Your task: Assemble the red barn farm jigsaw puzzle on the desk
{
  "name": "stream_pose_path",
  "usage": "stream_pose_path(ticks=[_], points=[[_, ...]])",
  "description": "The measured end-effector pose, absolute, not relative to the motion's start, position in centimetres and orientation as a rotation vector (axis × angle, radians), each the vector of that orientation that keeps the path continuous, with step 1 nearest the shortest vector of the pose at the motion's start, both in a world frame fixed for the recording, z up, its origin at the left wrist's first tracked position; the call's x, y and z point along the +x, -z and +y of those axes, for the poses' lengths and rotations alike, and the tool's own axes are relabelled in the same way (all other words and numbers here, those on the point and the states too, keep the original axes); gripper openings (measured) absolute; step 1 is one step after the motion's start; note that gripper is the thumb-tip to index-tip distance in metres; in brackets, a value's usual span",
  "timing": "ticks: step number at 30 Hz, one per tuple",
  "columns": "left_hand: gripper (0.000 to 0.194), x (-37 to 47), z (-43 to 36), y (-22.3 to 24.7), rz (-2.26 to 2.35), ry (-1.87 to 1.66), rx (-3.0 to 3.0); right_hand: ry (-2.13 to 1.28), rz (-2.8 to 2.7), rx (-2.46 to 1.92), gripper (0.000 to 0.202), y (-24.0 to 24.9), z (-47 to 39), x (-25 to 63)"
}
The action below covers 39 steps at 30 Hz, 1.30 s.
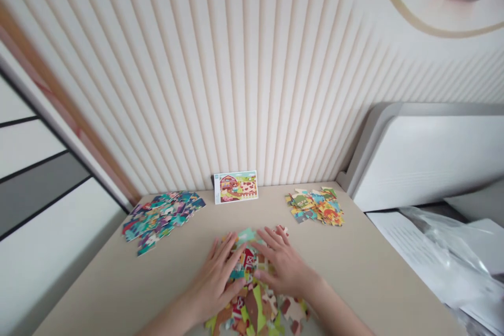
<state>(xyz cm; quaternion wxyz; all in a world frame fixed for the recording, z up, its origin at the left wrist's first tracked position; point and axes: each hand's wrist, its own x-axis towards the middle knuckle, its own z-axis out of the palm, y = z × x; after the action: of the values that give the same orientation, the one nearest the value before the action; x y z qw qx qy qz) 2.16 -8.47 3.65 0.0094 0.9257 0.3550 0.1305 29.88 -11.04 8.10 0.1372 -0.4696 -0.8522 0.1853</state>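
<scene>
A heap of loose jigsaw puzzle pieces [255, 304] in green, brown, red and cream lies at the table's near middle. Flat on its left side rests my left hand [216, 278], fingers spread and touching pieces. My right hand [281, 262] lies over the heap's right side, its fingers also stretched out. Between the two hands, pieces with a red barn pattern show. Pieces under the palms are hidden. Behind the heap, a picture card [236, 187] with a farm scene of a barn and a cow leans upright against the wall.
A pile of teal and purple puzzle pieces [165, 215] lies at the table's back left. Yellow and orange pieces [317, 206] form a pile at the back right. The ribbed wall [252, 73] borders the table [137, 294]. Beyond its right edge are papers and clear plastic [441, 247].
</scene>
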Motion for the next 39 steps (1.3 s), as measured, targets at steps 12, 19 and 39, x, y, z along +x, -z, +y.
stream_pose_path(ticks=[12, 19, 39], points=[[0.031, -3.7, -5.2, -2.5, 1.256, -0.81, 2.525, -0.5, -2.4, -1.338, 0.045, -5.5, -6.8, 25.3], [0.039, -3.2, -6.6, -3.6, 1.053, -0.69, 2.638, -0.534, -2.284, -1.323, 0.037, -4.5, -7.6, 26.6], [0.046, -1.2, -2.7, -2.6, 1.084, -0.807, 2.514, -0.376, -2.31, -1.355, 0.033, -5.3, -7.8, 24.3]])
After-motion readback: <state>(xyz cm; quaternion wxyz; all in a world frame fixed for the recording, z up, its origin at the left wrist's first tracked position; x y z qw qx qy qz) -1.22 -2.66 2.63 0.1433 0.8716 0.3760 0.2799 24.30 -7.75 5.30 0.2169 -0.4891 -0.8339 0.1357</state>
